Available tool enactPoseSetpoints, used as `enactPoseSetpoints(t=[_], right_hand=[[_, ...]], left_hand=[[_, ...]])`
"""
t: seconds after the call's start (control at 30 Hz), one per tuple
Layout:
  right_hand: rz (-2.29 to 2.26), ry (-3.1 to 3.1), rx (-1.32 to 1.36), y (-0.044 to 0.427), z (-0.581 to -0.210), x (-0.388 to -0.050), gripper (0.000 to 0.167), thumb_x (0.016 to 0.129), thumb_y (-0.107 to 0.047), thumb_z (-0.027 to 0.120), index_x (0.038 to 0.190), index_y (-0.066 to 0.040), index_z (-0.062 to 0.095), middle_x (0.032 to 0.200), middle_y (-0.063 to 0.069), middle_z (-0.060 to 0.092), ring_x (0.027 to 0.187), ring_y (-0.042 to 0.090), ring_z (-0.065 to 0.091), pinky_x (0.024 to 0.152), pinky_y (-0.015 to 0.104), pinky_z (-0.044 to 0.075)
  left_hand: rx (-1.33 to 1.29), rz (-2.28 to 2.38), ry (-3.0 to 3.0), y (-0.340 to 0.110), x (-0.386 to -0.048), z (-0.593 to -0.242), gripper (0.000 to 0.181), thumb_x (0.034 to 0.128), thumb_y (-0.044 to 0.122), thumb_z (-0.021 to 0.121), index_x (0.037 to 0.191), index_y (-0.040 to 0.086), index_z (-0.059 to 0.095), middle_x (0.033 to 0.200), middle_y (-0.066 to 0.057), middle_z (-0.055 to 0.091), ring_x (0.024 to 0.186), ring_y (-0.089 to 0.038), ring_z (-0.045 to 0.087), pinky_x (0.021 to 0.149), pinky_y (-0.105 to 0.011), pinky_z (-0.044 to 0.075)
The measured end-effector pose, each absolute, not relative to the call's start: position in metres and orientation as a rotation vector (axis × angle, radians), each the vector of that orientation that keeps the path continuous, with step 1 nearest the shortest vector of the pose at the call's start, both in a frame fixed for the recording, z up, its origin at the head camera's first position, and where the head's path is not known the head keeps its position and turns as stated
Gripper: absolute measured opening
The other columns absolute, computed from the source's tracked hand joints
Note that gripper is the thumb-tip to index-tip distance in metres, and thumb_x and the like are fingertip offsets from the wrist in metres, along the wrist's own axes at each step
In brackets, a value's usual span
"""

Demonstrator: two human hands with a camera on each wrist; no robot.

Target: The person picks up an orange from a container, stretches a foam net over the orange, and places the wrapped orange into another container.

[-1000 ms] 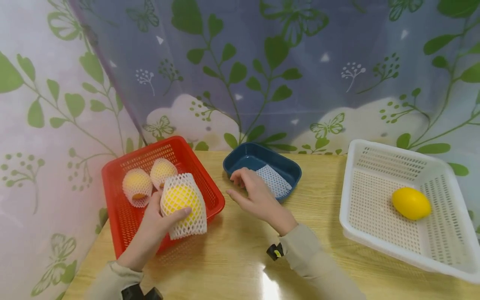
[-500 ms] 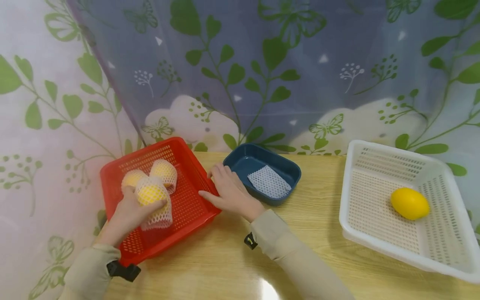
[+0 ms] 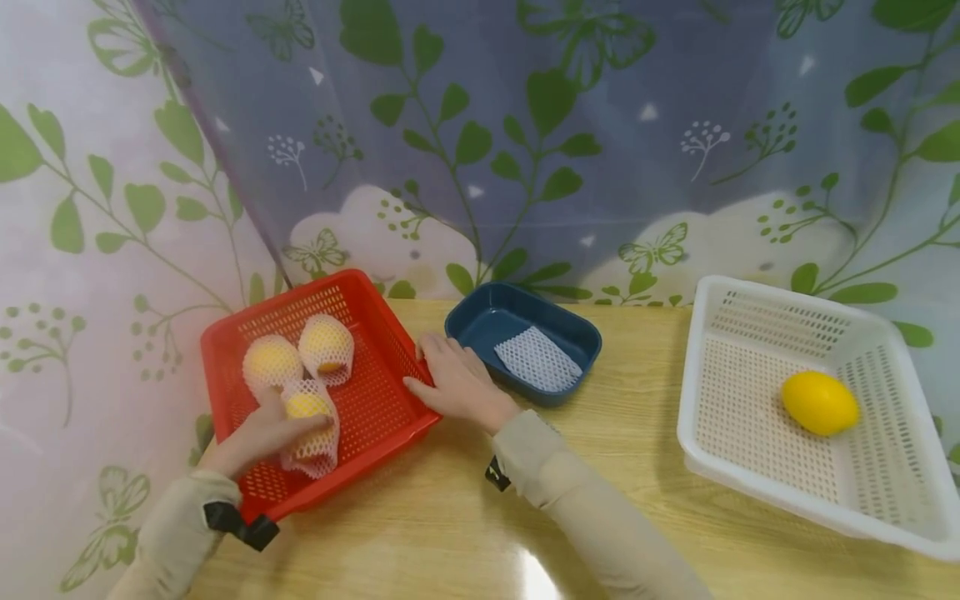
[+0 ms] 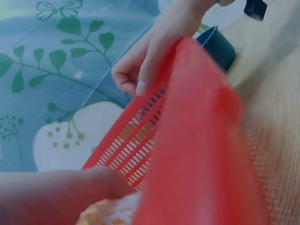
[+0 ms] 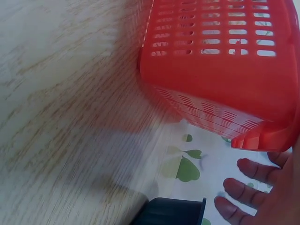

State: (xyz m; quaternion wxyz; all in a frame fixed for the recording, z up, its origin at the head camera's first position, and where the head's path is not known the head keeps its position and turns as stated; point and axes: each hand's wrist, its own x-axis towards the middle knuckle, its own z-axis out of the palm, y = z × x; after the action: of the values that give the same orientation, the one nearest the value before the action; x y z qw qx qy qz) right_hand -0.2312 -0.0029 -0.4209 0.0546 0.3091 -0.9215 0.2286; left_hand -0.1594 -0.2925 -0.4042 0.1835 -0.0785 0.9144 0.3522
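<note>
My left hand [image 3: 266, 429] is inside the red basket [image 3: 375, 448], its fingers and thumb around a yellow fruit in white foam netting [image 3: 311, 442]. Two more netted fruits lie just behind it, one at the left [image 3: 272, 362] and one at the right [image 3: 327, 345]. In the left wrist view only a bit of the held fruit [image 4: 105, 213] shows, beyond the basket's wall. My right hand [image 3: 463, 379] grips the basket's right rim, thumb on the inner side; in the right wrist view its fingers [image 5: 248, 192] are beside the rim's outside.
Right of the red basket stands a blue tray [image 3: 480, 310] with flat white foam netting [image 3: 538, 360] in it. A white basket [image 3: 795, 510] with a bare yellow fruit [image 3: 821, 403] is at the right. A patterned curtain [image 3: 480, 150] hangs behind the table.
My left hand has carried the netted fruit left and down into the red basket. My right hand has moved left from over the blue tray to the basket's rim.
</note>
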Motion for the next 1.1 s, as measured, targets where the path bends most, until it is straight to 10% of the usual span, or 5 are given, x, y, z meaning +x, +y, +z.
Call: enactPoseSetpoints(t=[0.33,0.7,1.1], right_hand=[[0.703,-2.833,0.83,-0.003,-0.421,-0.228,0.024,0.095,-0.035,0.056,0.099,-0.014,0.045,0.09,0.0,0.049,0.081,0.02,0.05,0.067,0.031,0.043],[0.634,-2.915,0.751,-0.006,-0.418,-0.225,0.03,0.097,-0.037,0.054,0.107,-0.009,0.05,0.103,0.007,0.054,0.09,0.026,0.055,0.079,0.038,0.049],[0.609,-2.936,0.782,-0.003,-0.411,-0.223,0.029,0.097,-0.038,0.056,0.104,-0.01,0.051,0.099,0.005,0.052,0.084,0.023,0.053,0.075,0.035,0.048]], left_hand=[[-0.216,1.099,2.513,-0.285,-0.158,-0.408,0.113,0.0899,0.042,0.07,0.139,-0.017,-0.014,0.092,-0.035,0.054,0.051,-0.03,0.066,0.062,-0.039,0.058],[-0.094,0.78,2.647,-0.282,-0.154,-0.4,0.112,0.0929,0.06,0.055,0.14,-0.023,-0.003,0.126,-0.043,0.044,0.105,-0.039,0.053,0.097,-0.056,0.043],[-0.092,0.699,2.588,-0.282,-0.151,-0.396,0.115,0.0937,0.069,0.043,0.141,-0.028,0.001,0.14,-0.049,0.029,0.124,-0.052,0.047,0.099,-0.06,0.04]])
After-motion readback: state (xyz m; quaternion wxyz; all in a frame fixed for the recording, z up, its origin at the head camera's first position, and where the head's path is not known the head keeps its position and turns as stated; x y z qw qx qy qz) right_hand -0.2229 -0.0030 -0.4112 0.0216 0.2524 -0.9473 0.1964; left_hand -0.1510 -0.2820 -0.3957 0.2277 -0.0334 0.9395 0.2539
